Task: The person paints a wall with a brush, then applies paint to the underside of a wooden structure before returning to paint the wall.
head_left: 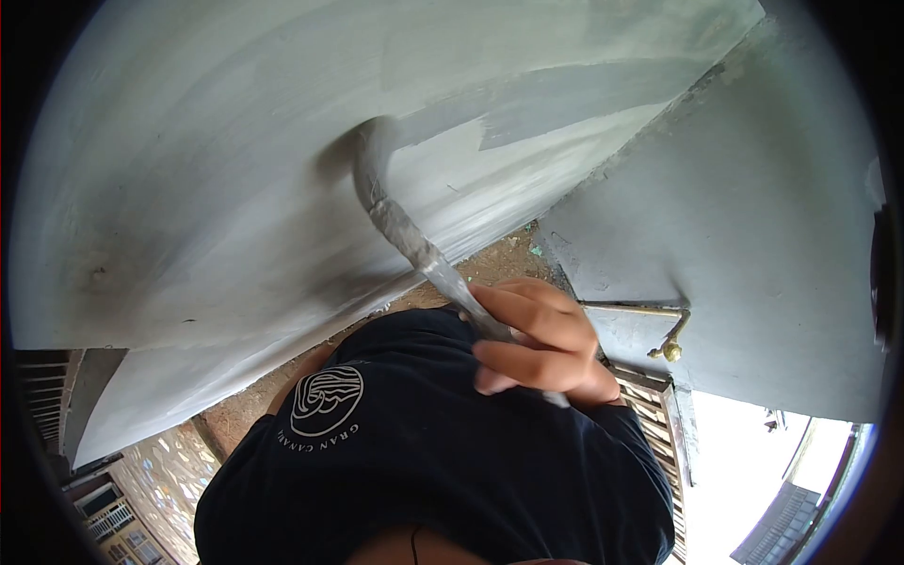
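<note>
My right hand point(541, 339) is closed round the lower end of a grey, stained handle in front of my dark shirt point(424, 452). This long tool point(405, 235) slants up and left from my fingers. Its curved upper end is blurred and meets the grey wall point(254, 217). Darker grey bands and patches mark the wall's surface right of the tool's tip. My left hand does not show in the view.
A second grey wall point(734, 217) joins the first at a corner on the right. A pipe with a brass tap point(670, 351) juts from it. Brown ground point(504, 264) shows below the corner. Wooden slats point(650, 414) stand at the lower right, and a paved area point(169, 480) lies at the lower left.
</note>
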{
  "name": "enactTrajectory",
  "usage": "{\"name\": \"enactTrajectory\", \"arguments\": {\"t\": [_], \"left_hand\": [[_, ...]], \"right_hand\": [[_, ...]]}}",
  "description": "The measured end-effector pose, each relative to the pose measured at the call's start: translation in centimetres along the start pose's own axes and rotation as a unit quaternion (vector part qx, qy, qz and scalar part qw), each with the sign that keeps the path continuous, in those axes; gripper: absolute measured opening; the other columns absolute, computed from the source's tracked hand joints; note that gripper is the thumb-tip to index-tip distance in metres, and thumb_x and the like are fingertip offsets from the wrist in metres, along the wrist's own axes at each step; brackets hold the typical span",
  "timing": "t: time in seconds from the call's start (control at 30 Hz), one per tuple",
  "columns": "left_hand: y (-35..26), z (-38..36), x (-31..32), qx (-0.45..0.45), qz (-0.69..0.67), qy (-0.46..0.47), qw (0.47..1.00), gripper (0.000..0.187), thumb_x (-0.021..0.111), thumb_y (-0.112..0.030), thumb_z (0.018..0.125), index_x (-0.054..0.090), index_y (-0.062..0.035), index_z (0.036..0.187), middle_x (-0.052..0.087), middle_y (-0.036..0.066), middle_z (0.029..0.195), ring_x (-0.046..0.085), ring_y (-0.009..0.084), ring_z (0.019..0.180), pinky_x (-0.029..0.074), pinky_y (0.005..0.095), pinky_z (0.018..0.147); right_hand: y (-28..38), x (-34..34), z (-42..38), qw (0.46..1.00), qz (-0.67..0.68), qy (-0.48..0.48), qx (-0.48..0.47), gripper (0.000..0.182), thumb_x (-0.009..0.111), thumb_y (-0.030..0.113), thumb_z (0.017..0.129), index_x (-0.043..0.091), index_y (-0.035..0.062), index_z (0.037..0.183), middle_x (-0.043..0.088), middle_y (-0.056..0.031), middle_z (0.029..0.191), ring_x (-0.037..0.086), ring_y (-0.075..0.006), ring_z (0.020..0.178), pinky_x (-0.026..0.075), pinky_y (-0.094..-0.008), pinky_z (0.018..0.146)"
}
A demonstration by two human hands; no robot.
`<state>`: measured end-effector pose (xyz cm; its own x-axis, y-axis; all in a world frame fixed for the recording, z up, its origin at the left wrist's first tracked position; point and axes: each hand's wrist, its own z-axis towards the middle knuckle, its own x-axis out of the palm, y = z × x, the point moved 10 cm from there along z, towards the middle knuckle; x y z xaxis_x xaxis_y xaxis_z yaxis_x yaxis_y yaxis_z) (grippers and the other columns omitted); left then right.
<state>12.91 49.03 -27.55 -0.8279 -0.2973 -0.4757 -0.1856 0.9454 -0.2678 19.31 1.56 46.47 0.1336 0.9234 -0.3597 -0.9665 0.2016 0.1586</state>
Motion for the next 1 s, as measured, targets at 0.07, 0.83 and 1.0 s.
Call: {"name": "enactTrajectory", "arguments": {"t": [0.07, 0.83, 1.0], "left_hand": [[-0.2, 0.2, -0.2, 0.008, 0.010, -0.001, 1.000, 0.042, 0.054, -0.040, 0.101, 0.067, -0.0066, 0.123, 0.074, 0.016, 0.109, 0.071, 0.0297, 0.093, 0.055, 0.0469, 0.087], [-3.0, -1.2, -0.7, 0.082, 0.095, -0.033, 0.991, 0.041, 0.055, -0.040, 0.101, 0.068, -0.0067, 0.121, 0.074, 0.015, 0.105, 0.071, 0.0286, 0.088, 0.055, 0.0465, 0.083], [-2.6, -2.0, -0.9, 0.090, 0.109, -0.042, 0.989, 0.040, 0.055, -0.040, 0.101, 0.068, -0.0067, 0.120, 0.074, 0.015, 0.104, 0.071, 0.0283, 0.087, 0.055, 0.0464, 0.082]], "right_hand": [[-0.7, -2.0, -0.7, 0.988, 0.139, -0.064, 0.023, 0.037, 0.080, 0.034, 0.087, 0.068, -0.0010, 0.089, 0.071, -0.0271, 0.094, 0.073, -0.0307, 0.069, 0.060, -0.0349, 0.058], [1.9, 1.8, 1.7, 0.994, 0.107, -0.018, -0.015, 0.033, 0.080, 0.031, 0.089, 0.069, 0.0007, 0.091, 0.070, -0.0290, 0.095, 0.074, -0.0312, 0.075, 0.062, -0.0374, 0.062], [-1.2, -1.8, -0.7, 0.993, -0.036, -0.059, 0.094, 0.024, 0.065, 0.022, 0.101, 0.061, -0.0012, 0.094, 0.070, -0.0286, 0.094, 0.074, -0.0300, 0.073, 0.059, -0.0350, 0.057]]}}
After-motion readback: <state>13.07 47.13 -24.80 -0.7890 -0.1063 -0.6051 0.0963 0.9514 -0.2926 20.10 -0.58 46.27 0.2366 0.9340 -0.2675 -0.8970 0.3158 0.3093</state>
